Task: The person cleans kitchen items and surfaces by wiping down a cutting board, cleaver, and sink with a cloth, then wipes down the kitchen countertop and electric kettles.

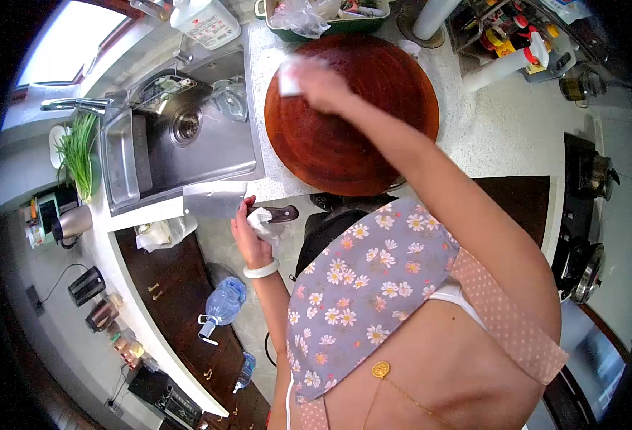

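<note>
My left hand (253,241) is closed around a cleaver, near the counter's front edge. The broad steel blade (215,199) points left by the sink, and the dark handle (283,213) sticks out to the right. A crumpled white paper towel (264,225) is bunched in the same hand against the handle. My right hand (321,84), smeared by motion, presses a white wipe (290,77) on the upper left of a large round wooden chopping board (359,136). Whether the wipe is paper or cloth I cannot tell.
A steel sink (201,154) lies left of the board, with a glass bowl (230,99) inside it. Green onions (79,154) stand at its far left. Behind the board is a green basket (330,27); a spray bottle (505,68) stands right. A water jug (224,301) is on the floor.
</note>
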The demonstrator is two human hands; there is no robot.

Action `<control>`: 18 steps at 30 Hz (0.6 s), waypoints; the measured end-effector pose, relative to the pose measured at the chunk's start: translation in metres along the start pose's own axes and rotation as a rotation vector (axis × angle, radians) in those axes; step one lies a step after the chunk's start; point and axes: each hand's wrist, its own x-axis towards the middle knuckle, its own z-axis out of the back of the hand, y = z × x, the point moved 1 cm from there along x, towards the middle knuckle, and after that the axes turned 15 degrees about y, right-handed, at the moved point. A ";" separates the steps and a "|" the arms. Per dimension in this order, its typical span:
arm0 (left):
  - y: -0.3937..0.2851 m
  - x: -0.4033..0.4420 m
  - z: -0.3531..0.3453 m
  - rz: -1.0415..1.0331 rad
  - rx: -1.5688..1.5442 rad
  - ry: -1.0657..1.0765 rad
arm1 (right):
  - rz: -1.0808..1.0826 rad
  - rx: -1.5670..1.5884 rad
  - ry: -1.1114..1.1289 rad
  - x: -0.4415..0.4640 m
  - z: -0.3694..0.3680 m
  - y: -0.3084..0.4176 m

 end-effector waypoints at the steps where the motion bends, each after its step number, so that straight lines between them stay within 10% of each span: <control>1: 0.000 0.000 0.000 -0.007 0.001 -0.011 | -0.064 0.089 -0.058 0.004 -0.009 -0.037; 5: -0.001 0.000 0.004 0.002 -0.018 0.018 | -0.254 0.005 -0.297 -0.079 -0.025 -0.148; 11: 0.009 0.007 0.024 0.054 -0.053 0.035 | -0.430 0.020 -0.257 -0.076 -0.027 -0.113; 13: 0.010 0.009 0.021 0.016 -0.064 0.054 | -0.470 0.250 0.294 -0.016 -0.028 -0.076; 14: 0.008 0.009 0.018 0.010 -0.036 0.065 | -0.144 -0.156 -0.259 -0.015 -0.030 -0.038; 15: 0.006 0.007 0.014 0.001 -0.014 0.067 | -0.182 0.034 0.167 0.000 -0.036 -0.014; 18: -0.003 0.012 -0.002 0.036 0.026 0.080 | 0.228 -0.018 -0.168 -0.058 -0.047 0.052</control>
